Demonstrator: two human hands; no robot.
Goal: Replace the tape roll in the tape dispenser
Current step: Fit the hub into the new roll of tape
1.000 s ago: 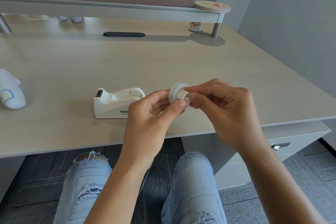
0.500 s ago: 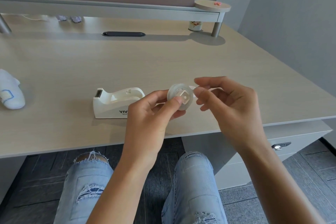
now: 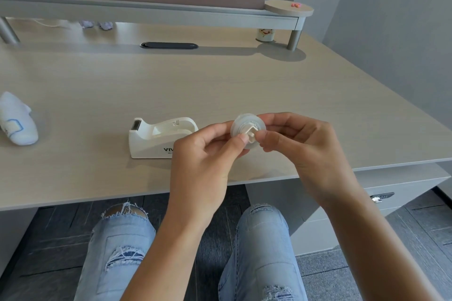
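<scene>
Item: tape roll [image 3: 238, 129], translucent, with a white hub [image 3: 250, 131] in its centre. Location: held in the air above the near edge of the counter [image 3: 220, 85], just right of the tape dispenser [image 3: 156, 138].

Left hand [image 3: 205, 154]: grasping the roll, thumb tip on its near face beside the hub, fingers behind.

Right hand [image 3: 300, 144]: fingertips closed on the roll's right rim and the hub's projecting end.

Tape dispenser: white, standing on the counter, cradle empty, cutter at its left end.

Step in hand, as judged: seating or adjusting the hub in the roll's core before loading. Whether it is fully home cannot be told.

Handling notes: the left hand should steady the roll by rim and face, off the adhesive edge; the right should press the hub squarely along the axis, not tilted, until flush. The roll should unwind toward the cutter, so its direction wants checking before the hub's ends drop into the cradle slots.

Also present: white pouch-like object [image 3: 17, 120], far left, unconcerned.
</scene>
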